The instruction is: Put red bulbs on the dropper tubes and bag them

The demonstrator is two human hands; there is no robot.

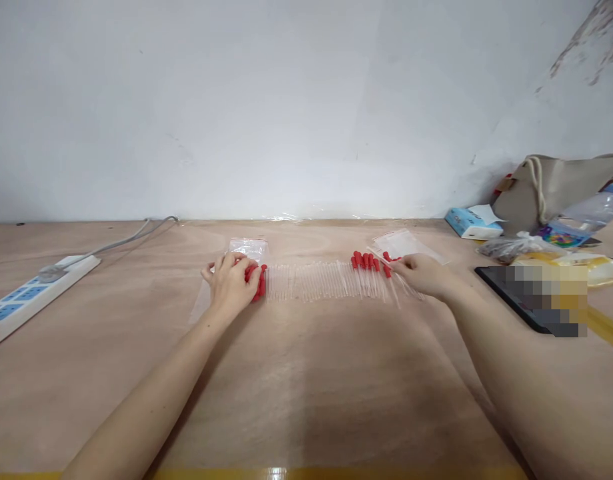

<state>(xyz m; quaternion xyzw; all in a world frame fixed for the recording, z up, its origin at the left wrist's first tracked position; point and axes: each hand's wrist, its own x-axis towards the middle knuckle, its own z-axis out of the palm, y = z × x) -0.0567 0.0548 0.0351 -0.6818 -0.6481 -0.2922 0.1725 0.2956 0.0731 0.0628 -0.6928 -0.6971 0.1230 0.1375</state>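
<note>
A row of thin clear tubes (321,280) lies side by side across the middle of the table. Red rubber bulbs (366,260) cap several tubes at the row's right end, making droppers. My left hand (232,283) rests over a cluster of loose red bulbs (259,287) at the left end, fingers curved and apart, covering part of it. At the right end, my right hand (419,273) is closed in a pinch at a red-capped dropper (387,271); its fingers partly hide the contact. More red bulbs (389,257) lie just behind those fingertips.
Plastic zip bags (249,249) lie behind and beside both hands. A power strip (46,293) with a grey cord is at left. On the right are a tissue pack (473,222), a grey bag (561,187), a clear bottle (593,212) and a dark flat object (511,297), partly pixelated.
</note>
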